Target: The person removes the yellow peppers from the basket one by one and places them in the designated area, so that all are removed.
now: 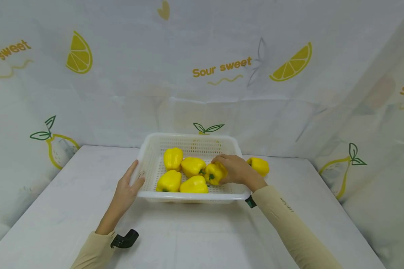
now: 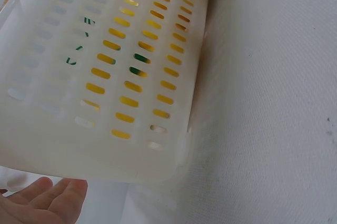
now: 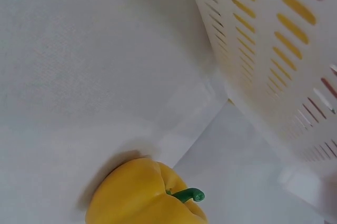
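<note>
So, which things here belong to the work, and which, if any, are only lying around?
Probably part of the work:
white basket
four yellow peppers inside
fifth pepper, in the right hand
sixth pepper, outside on the table

Probably background:
printed curtain
black wrist device

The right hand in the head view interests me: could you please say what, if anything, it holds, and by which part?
The right hand grips a yellow pepper by its upper right side.

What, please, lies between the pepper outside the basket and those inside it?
The basket's right wall and the right hand, which grips a pepper inside; the head view shows both.
</note>
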`<move>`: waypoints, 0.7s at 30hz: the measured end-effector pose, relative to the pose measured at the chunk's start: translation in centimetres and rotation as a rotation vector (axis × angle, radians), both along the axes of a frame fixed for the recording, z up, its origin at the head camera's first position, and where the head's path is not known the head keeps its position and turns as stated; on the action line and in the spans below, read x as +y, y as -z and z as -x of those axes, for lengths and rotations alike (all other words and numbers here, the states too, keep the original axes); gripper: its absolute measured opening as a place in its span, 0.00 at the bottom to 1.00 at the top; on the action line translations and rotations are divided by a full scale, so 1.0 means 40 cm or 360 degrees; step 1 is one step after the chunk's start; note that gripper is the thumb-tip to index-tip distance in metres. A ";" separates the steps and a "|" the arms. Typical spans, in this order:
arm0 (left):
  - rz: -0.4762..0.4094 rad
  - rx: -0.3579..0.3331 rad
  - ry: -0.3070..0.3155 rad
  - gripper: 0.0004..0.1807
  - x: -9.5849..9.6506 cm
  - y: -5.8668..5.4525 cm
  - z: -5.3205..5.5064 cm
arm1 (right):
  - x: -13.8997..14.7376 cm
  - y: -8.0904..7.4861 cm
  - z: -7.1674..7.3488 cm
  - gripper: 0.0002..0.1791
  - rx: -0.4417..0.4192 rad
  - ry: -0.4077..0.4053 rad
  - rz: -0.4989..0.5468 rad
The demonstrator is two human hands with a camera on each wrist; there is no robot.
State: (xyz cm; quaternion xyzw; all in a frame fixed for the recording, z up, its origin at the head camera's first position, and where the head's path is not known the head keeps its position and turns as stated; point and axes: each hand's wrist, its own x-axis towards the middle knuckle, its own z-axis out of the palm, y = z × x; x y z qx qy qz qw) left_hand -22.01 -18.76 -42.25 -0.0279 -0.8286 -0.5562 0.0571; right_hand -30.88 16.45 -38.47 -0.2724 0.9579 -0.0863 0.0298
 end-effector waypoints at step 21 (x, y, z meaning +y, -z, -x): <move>-0.0001 0.0003 0.0002 0.37 -0.002 -0.003 -0.007 | 0.012 0.007 0.002 0.40 0.0111 -0.0055 0.0186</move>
